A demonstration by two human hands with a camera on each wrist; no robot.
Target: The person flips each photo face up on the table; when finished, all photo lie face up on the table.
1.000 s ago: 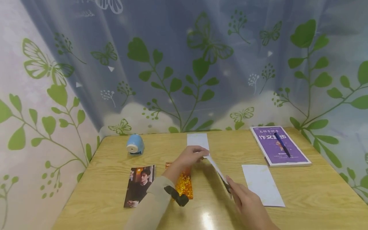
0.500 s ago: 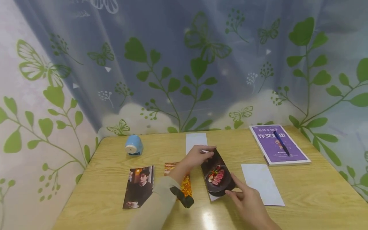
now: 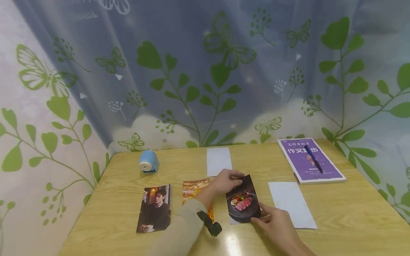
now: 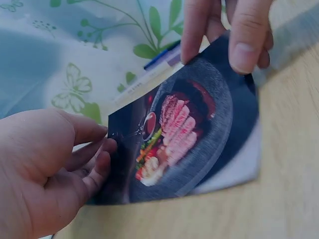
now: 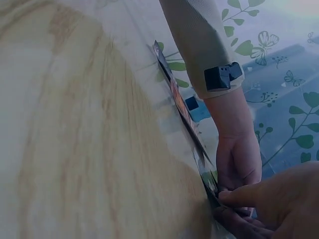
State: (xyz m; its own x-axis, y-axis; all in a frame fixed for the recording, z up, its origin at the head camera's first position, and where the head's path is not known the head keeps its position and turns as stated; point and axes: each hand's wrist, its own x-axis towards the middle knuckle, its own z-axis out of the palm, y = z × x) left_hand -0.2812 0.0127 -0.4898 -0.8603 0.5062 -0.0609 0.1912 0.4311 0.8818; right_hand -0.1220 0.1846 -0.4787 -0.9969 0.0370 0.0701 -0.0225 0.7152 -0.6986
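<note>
A photo print of sliced steak on a dark plate point(image 3: 241, 202) lies close over the table, picture side up. My left hand point(image 3: 225, 183) pinches its far left corner between thumb and fingers. At the near right corner, my right hand point(image 3: 278, 222) grips the edge. A white strip point(image 4: 234, 172) shows under the print's near edge in the left wrist view, where the print bends slightly. Left of my left arm lies a photo of a person in dark clothes point(image 3: 154, 209). Partly covered by that forearm is an orange glittery photo point(image 3: 195, 186).
One white card point(image 3: 219, 160) lies at the back and another white card point(image 3: 292, 204) at the right. A blue pencil sharpener point(image 3: 148, 161) stands back left. The purple book point(image 3: 301, 165), back right, has a blue pen point(image 3: 314, 160) on it. A patterned curtain point(image 3: 205, 71) hangs behind.
Between my hands the print has turned from nearly edge-on to picture side up, then come down flatter toward the table. My left hand has moved slightly nearer to me, still holding its corner.
</note>
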